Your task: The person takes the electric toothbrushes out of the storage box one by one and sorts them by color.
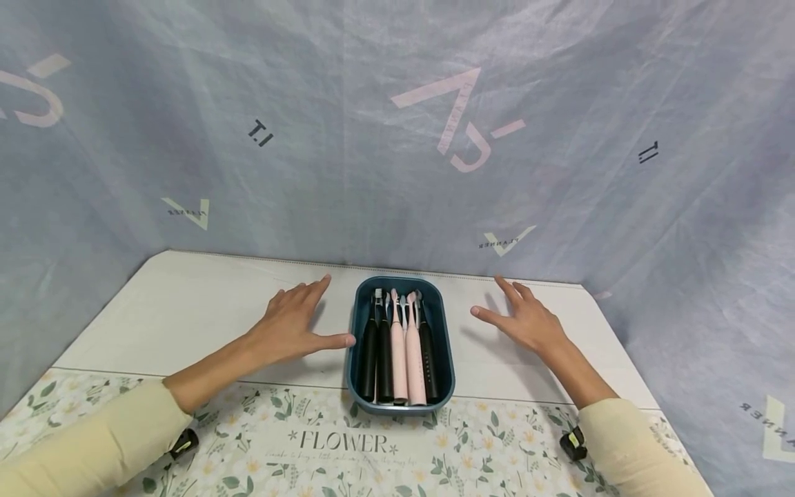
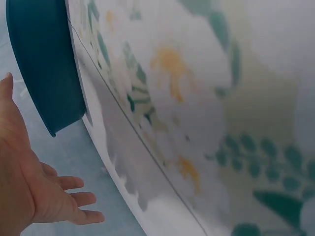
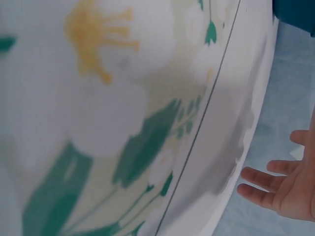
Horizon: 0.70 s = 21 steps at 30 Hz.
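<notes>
A dark teal box (image 1: 448,345) stands at the middle of the table. Inside lie several electric toothbrushes, handles toward me: black ones (image 1: 369,362) and pink ones (image 1: 415,366), with their brush heads at the far end. My left hand (image 1: 292,328) hovers at the box's left, fingers spread, its thumb tip close to the rim; I cannot tell whether they touch. To the right, apart from the box, my right hand (image 1: 528,321) is raised with spread fingers and holds nothing. The left wrist view shows the box's outer wall (image 2: 44,59); only a corner of the box (image 3: 298,12) enters the right wrist view.
A floral cloth (image 1: 335,469) marked FLOWER covers the near part of the table; a white surface (image 1: 211,304) lies beyond. Grey-blue printed fabric (image 1: 348,138) hangs behind and at both sides. Each wrist wears a small black device, the left one (image 1: 183,444) and the right one (image 1: 574,444).
</notes>
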Motion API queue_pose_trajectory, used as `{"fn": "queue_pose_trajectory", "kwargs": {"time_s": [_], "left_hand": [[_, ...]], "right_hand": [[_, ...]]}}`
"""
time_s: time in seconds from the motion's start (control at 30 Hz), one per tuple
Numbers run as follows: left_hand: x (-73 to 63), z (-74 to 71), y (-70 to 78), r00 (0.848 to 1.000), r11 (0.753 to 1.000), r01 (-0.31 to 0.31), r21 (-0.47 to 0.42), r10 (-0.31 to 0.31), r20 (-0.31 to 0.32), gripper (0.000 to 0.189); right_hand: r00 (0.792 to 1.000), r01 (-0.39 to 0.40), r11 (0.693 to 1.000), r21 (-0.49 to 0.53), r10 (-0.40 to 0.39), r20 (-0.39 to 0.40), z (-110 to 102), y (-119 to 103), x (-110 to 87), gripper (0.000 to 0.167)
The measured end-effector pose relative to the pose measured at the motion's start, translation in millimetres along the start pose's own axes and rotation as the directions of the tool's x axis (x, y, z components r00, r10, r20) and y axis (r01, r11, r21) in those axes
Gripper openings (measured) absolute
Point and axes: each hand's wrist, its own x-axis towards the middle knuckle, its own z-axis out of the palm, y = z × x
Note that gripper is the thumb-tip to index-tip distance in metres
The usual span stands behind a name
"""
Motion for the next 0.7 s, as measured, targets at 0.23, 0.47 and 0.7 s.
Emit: {"fn": "queue_pose_trajectory", "kwargs": {"time_s": [0.23,0.47,0.7], "left_hand": [[-3.9,5.5,10.9,1.000,1.000,-0.015,-0.025,0.015,0.018,0.134],[-7.5,12.9,23.3,0.999,0.999,-0.045,-0.001,0.045,0.014,0.133],[-11.9,21.2,37.7,0.997,0.997,-0.074,-0.018,0.074,0.004,0.138]], "right_hand": [[1.000,0.014,1.000,-0.017,-0.014,0.001,4,-5,-1.3,0.113],[0.999,0.038,0.999,-0.022,-0.038,0.005,6,-10,0.1,0.111],[0.999,0.048,0.998,-0.029,-0.048,0.004,6,-12,1.1,0.111]]}}
